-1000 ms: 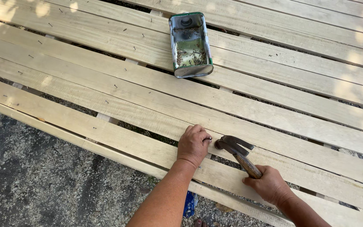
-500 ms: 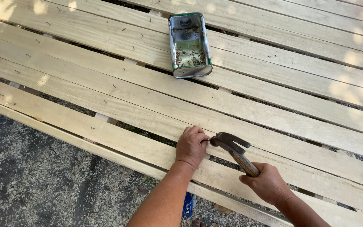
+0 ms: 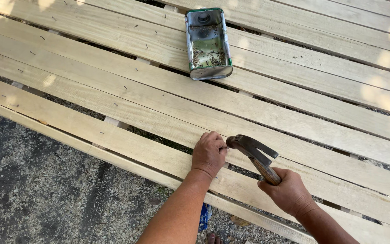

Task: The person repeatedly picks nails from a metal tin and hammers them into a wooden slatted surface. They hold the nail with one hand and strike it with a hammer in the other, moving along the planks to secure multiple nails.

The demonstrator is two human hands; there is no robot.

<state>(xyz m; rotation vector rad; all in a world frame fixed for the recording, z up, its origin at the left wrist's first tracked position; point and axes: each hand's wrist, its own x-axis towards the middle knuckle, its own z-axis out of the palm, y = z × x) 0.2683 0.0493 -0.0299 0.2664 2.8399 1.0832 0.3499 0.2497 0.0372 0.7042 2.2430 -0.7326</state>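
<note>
The claw hammer [image 3: 251, 147] was in the right hand [image 3: 288, 193], whose fingers were wrapped tight around the wooden handle low down, with the steel head tipped toward the left hand [image 3: 209, 153] and its striking face just beside that hand's fingertips. The left hand rested knuckles-up on a pale wooden slat [image 3: 150, 151], thumb and forefinger pinched together at what seemed to be a small nail [image 3: 223, 147], though it was too thin in this view to be sure of more than a dark sliver. The nail appeared to stand proud of the wood, so judged from that it was only being started, not driven home. Farther along the planks to the left, several dark nail marks [image 3: 125, 87] dotted the boards, some flush and some seemingly sticking up, which suggested that part of the fastening was done while the near slat and the boards to the right looked bare of them. An open rectangular metal can [image 3: 207, 43] with a green rim sat well apart on an upper plank, holding what looked like loose nails and grit. Gaps between slats showed gravel ground [image 3: 28, 190] beneath, and a small blue object [image 3: 203, 216] lay below the near edge. Nothing stood between hammer and nail except the holding fingers themselves, close to the strike.
</note>
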